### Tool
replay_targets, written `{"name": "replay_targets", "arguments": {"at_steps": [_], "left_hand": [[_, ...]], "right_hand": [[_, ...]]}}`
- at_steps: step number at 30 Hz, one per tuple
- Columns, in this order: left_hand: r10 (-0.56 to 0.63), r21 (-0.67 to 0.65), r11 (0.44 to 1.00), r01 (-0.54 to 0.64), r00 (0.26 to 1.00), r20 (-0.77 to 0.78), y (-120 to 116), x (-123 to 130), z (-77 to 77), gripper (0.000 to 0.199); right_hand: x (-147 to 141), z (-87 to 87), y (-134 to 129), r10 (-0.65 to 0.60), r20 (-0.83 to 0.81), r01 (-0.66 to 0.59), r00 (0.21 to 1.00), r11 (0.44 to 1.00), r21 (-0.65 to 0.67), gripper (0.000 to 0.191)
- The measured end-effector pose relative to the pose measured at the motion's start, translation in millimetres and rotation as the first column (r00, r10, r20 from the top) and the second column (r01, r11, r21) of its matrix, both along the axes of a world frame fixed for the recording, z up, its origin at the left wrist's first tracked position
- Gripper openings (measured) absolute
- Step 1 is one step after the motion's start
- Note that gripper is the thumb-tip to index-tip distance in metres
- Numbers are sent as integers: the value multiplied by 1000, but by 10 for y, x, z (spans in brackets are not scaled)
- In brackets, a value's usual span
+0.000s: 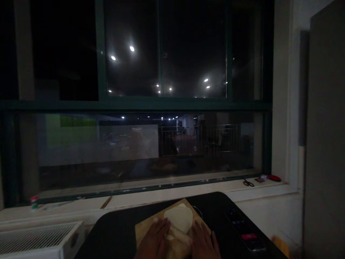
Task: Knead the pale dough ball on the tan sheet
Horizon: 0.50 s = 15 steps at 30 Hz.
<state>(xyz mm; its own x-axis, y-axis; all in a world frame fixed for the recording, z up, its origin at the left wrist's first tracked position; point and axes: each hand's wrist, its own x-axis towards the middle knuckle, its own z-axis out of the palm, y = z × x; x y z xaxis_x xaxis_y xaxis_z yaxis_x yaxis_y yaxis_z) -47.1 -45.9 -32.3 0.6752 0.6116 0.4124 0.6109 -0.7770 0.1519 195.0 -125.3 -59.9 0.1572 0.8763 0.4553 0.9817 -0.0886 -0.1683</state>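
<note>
A wooden board (145,227) lies at an angle on the black table. On it is a flat, pale round of dough (181,216). A light rolling pin (179,234) crosses the dough's near edge, slanting down to the right. My left hand (155,237) rests on the pin's left end, fingers extended forward. At its right end my right hand (203,241) lies with fingers spread, touching the pin. The palms hide parts of the pin and board. The image is dark.
On the black table (215,208), a phone (244,230) with a lit screen lies to the right. The windowsill (167,193) holds scissors (248,183), a red object (274,178) and a small red-and-green container (34,203). A white radiator (63,246) stands at lower left.
</note>
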Motion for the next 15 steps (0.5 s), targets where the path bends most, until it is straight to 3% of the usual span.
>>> {"name": "replay_targets", "arguments": {"at_steps": [4,7,11,15], "left_hand": [[48,-59,997,-47,999,10,118,228,79,48],[45,-54,998,-45,999,0,269,423,136,46],[24,-26,999,-25,999,-47,558,710,217,46],[70,-49,996,-78,987,-142,825,1033,347,47]], "right_hand": [[137,379,28,20,-18,-23,1000,980,-197,49],[212,552,106,-31,-17,26,999,971,-238,49],[335,628,283,-11,-25,5,1000,974,-225,49],[436,615,480,18,-25,-24,1000,975,-222,49]]}}
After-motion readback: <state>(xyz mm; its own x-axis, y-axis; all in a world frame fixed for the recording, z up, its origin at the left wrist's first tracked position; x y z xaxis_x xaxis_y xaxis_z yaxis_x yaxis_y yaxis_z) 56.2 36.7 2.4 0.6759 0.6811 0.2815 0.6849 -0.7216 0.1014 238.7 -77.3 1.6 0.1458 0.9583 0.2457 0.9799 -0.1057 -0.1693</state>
